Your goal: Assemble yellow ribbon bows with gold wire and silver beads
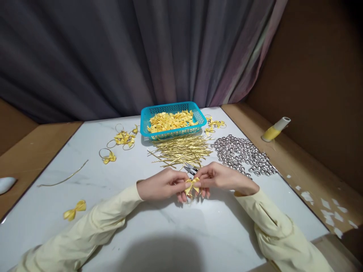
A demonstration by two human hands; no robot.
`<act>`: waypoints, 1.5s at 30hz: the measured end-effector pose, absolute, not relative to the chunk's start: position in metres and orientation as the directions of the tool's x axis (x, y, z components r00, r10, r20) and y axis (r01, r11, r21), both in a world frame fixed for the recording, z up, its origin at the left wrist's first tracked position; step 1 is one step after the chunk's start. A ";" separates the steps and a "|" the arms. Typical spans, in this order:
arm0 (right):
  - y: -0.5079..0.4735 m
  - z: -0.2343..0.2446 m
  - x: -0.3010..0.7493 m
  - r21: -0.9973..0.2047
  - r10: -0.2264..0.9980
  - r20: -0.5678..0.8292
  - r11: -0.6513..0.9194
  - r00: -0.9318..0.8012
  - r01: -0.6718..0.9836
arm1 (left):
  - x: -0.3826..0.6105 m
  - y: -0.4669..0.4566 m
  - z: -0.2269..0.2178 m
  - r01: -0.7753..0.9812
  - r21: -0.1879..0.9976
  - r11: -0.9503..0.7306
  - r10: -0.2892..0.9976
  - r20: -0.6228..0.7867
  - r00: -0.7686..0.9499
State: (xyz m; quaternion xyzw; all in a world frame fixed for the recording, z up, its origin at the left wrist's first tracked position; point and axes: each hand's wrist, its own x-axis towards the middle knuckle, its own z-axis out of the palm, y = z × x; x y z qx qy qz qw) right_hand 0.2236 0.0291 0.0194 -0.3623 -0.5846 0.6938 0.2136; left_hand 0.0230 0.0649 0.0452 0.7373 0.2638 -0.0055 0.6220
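Note:
Between my two hands, near the middle of the table, is a small yellow ribbon bow (192, 185) with a silver bell at its top. My left hand (167, 184) pinches the bow's left loop between thumb and fingers. On the other side my right hand (217, 177) pinches the right loop. Thin gold strands show under the bow, partly hidden by my fingers. Just beyond my fingertips lie small thread snips (190, 169) with dark handles. Behind them spreads a pile of gold twist ties (183, 149).
A blue basket (173, 133) of yellow bows stands at the back. Silver bells (244, 153) are heaped on the right. Belled bows on rings (123, 139) lie at left. One loose bow (75, 210) and a single gold tie (64, 179) lie nearer. A thread spool (275, 130) stands far right.

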 end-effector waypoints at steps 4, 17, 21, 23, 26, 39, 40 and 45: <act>0.029 0.021 0.225 -0.970 0.715 -0.243 -0.190 -0.655 0.152 | 0.023 0.065 0.046 0.403 0.911 -0.094 0.378 -0.341 0.860; 0.025 0.024 0.225 -0.971 0.746 -0.200 -0.066 -0.635 0.229 | 0.024 0.065 0.046 0.425 0.905 -0.014 0.377 -0.389 0.840; 0.026 0.025 0.223 -0.970 0.754 -0.207 -0.074 -0.623 0.233 | 0.026 0.064 0.044 0.440 0.898 0.017 0.390 -0.411 0.824; 0.026 0.024 0.223 -0.968 0.745 -0.226 -0.099 -0.627 0.231 | 0.026 0.064 0.043 0.448 0.893 0.030 0.387 -0.424 0.819; 0.027 0.022 0.223 -0.968 0.728 -0.239 -0.126 -0.643 0.217 | 0.027 0.064 0.043 0.457 0.889 0.025 0.383 -0.431 0.817; 0.025 0.024 0.220 -0.978 0.756 -0.195 -0.099 -0.625 0.185 | 0.028 0.065 0.042 0.438 0.879 0.188 0.372 -0.477 0.797; 0.025 0.024 0.220 -0.978 0.757 -0.194 -0.097 -0.625 0.185 | 0.028 0.066 0.041 0.442 0.874 0.203 0.364 -0.486 0.795; 0.025 0.023 0.220 -0.977 0.762 -0.192 -0.088 -0.619 0.195 | 0.029 0.066 0.042 0.447 0.860 0.246 0.347 -0.509 0.788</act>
